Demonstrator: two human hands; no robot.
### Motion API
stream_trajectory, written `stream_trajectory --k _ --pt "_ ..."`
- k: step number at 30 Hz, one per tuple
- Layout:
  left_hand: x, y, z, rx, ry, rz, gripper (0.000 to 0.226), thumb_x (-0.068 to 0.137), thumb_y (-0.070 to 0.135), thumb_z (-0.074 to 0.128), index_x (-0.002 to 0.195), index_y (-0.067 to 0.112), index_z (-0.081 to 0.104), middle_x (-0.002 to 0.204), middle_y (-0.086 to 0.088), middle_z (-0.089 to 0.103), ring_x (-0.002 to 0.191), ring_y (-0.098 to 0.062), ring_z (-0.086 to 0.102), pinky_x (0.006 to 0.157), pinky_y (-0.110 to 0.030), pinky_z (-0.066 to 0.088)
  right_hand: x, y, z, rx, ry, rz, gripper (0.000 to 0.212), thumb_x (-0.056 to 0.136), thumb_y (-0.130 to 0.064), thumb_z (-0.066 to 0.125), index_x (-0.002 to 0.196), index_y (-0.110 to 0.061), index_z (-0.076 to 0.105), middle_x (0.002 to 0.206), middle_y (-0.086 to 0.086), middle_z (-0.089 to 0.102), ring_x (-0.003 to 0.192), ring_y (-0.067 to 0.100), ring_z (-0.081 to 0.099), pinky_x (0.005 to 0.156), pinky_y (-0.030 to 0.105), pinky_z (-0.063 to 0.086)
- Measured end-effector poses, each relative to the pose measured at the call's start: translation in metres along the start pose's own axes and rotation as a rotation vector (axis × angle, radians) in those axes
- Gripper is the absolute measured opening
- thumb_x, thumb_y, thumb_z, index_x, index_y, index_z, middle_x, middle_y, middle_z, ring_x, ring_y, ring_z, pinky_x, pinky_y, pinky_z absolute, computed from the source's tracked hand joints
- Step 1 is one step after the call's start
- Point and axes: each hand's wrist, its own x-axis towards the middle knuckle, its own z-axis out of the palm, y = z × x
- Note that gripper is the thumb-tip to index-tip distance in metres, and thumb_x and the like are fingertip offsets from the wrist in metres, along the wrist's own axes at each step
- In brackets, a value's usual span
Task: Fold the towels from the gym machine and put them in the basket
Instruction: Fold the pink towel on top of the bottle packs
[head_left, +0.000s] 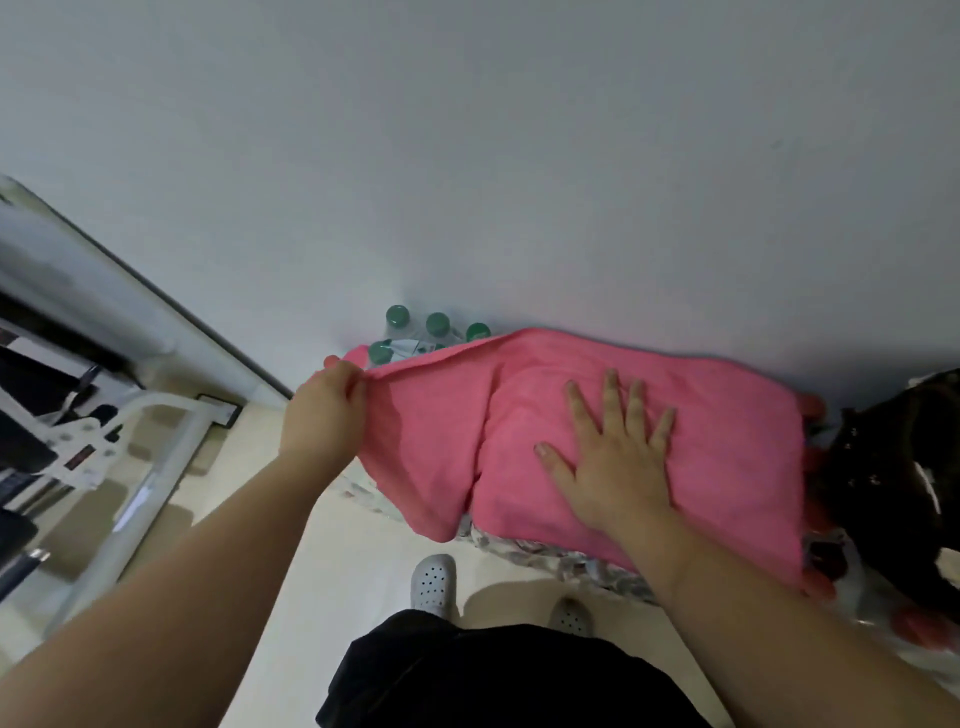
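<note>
Grey wall (467, 156), cream floor (311, 545), green-capped bottles (436, 325)

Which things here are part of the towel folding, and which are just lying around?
Part of the job: pink towel; left hand pinching its corner; right hand pressing flat on it.
Just lying about: green-capped bottles; black item on the right.

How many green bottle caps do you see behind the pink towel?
4 green caps: three in a row by the wall, one nearer, just above the edge that the left hand pinches. The pink towel may hide more.
</note>
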Motion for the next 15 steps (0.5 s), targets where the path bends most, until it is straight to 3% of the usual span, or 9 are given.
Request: stream_trajectory --k 7,10,15 --pt "0.088 -0.013 -0.013 -0.204 -0.047 0.032 0.017 0.096 0.014 0.054 0.105 0.008 0.068 0.103 -0.012 0.070 0.099 -0.032 0.061 0.080 -0.027 0.038 0.000 -0.003 -0.003 -0.051 -0.055 0.037 0.084 0.084 -0.084 -0.002 0.150 -0.040 -0.029 0.160 0.007 -0.033 0.147 0.036 -0.029 0.117 0.065 -0.010" --pt "0.112 -0.016 -0.013 -0.308 -0.084 0.020 0.024 0.095 0.018 0.057 0.115 0.008 0.067 0.114 -0.011 0.068 0.108 -0.028 0.060 0.090 -0.026 0.039 -0.001 -0.006 -0.005 -0.076 -0.060 0.066 0.084 0.082 -0.085 -0.003 0.151 -0.041 -0.026 0.161 0.006 -0.030 0.149 0.034 -0.026 0.118 0.062 -0.010" --pt "0.108 -0.038 0.002 -0.491 -0.404 -0.116 0.057 0.080 0.044 0.077 0.127 0.016 0.061 0.113 -0.002 0.065 0.102 -0.023 0.063 0.094 -0.040 0.051 0.001 -0.007 -0.012 -0.025 -0.097 0.100 0.093 0.067 -0.091 -0.017 0.149 -0.049 -0.020 0.164 -0.002 -0.024 0.152 0.026 -0.019 0.120 0.054 -0.010"
